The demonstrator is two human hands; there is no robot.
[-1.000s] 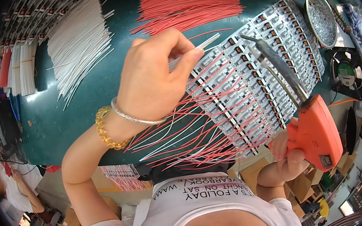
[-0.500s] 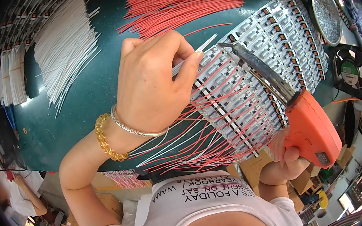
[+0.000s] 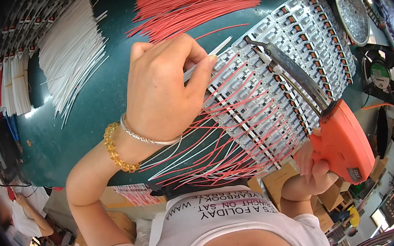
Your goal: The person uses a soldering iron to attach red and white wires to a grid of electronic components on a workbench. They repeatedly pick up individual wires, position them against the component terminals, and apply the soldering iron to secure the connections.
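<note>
My left hand (image 3: 160, 88) is closed on a small bunch of white wires (image 3: 221, 46), pinched between thumb and fingers, ends pointing up and right. It hovers by the upper left corner of a panel of small circuit boards (image 3: 251, 93). Rows of red wires (image 3: 238, 100) and some white ones trail from the panel's left part toward my body. My right hand (image 3: 314, 168) grips the handle of an orange soldering gun (image 3: 345, 141). Its dark, bent tip reaches up and left over the panel's upper edge, near the white wire ends; whether it touches cannot be made out.
A stack of red wires (image 3: 196, 0) lies at the far middle of the green table (image 3: 83, 139), white wires (image 3: 72, 54) at its left. Bundled strips (image 3: 14, 84) sit farther left. A metal bowl (image 3: 352, 13) and a small fan (image 3: 379, 75) stand right of the panel.
The soldering gun has shifted slightly right along the panel, its tip now farther from the left hand's fingers. My left hand keeps its pinch on the white wires. The whole view has shifted slightly.
</note>
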